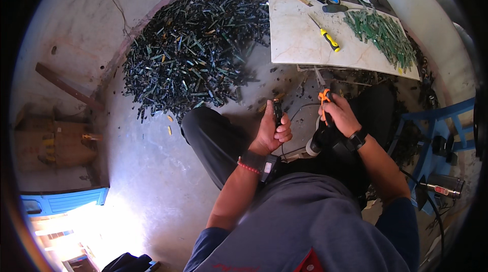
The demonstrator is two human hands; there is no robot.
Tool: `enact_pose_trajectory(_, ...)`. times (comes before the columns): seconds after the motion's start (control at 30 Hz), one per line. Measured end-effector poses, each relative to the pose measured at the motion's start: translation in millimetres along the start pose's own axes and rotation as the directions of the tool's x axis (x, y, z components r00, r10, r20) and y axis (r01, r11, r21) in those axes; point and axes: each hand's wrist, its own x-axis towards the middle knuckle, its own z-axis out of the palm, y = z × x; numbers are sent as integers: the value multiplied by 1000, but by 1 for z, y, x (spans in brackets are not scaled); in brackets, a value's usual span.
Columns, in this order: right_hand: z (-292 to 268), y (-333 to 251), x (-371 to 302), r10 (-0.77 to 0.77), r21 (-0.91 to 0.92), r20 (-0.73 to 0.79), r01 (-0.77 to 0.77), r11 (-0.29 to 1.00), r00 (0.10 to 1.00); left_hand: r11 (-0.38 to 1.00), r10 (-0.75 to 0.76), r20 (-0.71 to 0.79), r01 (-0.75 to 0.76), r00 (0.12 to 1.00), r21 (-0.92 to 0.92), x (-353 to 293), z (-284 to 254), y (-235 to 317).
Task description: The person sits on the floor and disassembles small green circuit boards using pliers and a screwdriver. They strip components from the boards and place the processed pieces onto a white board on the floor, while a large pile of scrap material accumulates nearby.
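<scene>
My left hand (273, 132) is closed around a small dark strip-shaped part (277, 112), its thumb stretched along the side and a brownish end showing at the top. In my right hand (342, 116) are pliers (324, 96) with orange and black handles; their slim metal jaws point away from me, toward the board's near edge. The two hands are apart, above my lap, and the jaws do not touch the part. A red bead bracelet and a dark band are on my left wrist, and a black watch is on my right.
A large heap of dark strips (190, 53) covers the floor ahead left. On the pale board (295, 33) lie a yellow-black screwdriver (329, 39), green strips (381, 35) and blue tape (333, 0). A blue stool (432, 124) with a metal flask (445, 186) nearby stands at right.
</scene>
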Motion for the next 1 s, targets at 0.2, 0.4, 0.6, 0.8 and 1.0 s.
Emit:
enact_pose_trajectory(0.2,1,-29,-4,16,68,4,-16,998,1000,998,48,-75,-44,996,50,-1,8,-1)
enact_pose_trajectory(0.4,26,5,-31,77,-65,240,-63,996,968,988,106,-114,-92,988,128,2,8,-5)
enact_pose_trajectory(0.6,41,17,-36,-48,-742,195,179,647,980,983,136,-142,-116,981,139,-3,12,-5)
enact_pose_trajectory(0.8,56,17,-40,-153,-796,181,237,557,971,980,170,-152,-150,974,131,-4,11,-4)
enact_pose_trajectory(1.0,67,13,-40,-189,-854,163,234,465,968,976,189,-154,-168,970,138,-5,12,-3)
